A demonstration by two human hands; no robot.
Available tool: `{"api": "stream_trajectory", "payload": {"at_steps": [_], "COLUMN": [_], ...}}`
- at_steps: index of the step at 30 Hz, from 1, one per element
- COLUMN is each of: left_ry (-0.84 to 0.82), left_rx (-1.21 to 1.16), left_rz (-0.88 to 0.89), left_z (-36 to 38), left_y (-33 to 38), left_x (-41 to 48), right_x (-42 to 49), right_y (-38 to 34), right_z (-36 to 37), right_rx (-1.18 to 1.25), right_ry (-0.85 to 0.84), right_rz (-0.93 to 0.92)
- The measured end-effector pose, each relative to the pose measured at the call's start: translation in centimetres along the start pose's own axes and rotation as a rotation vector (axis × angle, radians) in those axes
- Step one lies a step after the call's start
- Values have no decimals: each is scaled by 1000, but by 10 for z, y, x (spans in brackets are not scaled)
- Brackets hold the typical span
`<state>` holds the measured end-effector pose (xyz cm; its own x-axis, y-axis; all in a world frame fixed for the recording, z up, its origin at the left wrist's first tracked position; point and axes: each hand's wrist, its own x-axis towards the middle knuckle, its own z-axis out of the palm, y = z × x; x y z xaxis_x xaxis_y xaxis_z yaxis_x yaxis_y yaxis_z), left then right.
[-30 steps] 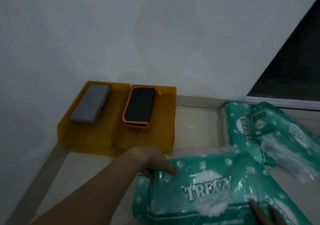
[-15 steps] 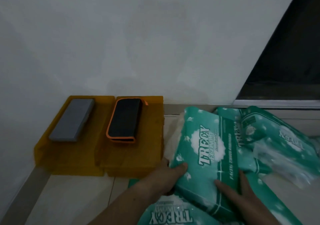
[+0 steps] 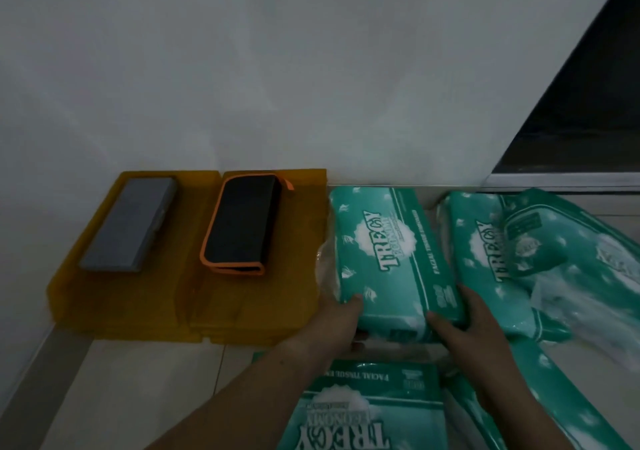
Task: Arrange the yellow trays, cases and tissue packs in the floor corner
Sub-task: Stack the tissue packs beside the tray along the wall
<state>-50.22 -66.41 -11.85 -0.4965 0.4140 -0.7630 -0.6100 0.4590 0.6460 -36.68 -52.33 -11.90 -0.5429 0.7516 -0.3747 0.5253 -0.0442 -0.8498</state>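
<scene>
Two yellow trays sit side by side in the floor corner; the left tray (image 3: pixel 69 297) carries a grey case (image 3: pixel 130 224), the right tray (image 3: pixel 301 276) a black case with orange trim (image 3: pixel 242 227). A green tissue pack (image 3: pixel 388 248) lies lengthwise against the wall, right beside the right tray. My left hand (image 3: pixel 337 321) grips its near left corner and my right hand (image 3: pixel 474 314) grips its near right corner. Another green pack (image 3: pixel 481 252) lies to its right, and a third green pack (image 3: pixel 367 411) lies near me below my hands.
A crumpled green pack (image 3: pixel 554 241) lies on the packs at the right, with more green wrapping (image 3: pixel 571 411) at the lower right. White walls meet at the left corner. A dark opening (image 3: pixel 588 110) stands at the upper right. Pale floor tiles (image 3: pixel 138 390) show at the lower left.
Both hands have pushed the held tissue pack away from me until it lies flat by the wall beside the right tray. One second ago it lay near me.
</scene>
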Motion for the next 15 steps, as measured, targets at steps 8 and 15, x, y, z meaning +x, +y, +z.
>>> {"api": "stream_trajectory", "payload": {"at_steps": [8, 15], "left_ry": [-102, -223], "left_rx": [725, 951], "left_rz": [108, 18], "left_z": [18, -2], "left_y": [-22, -23], "left_x": [9, 20], "right_x": [20, 41], "right_y": [39, 45], "right_z": [71, 55], "right_rx": [-361, -390], "right_ry": [-390, -410], "right_rz": [45, -65]}}
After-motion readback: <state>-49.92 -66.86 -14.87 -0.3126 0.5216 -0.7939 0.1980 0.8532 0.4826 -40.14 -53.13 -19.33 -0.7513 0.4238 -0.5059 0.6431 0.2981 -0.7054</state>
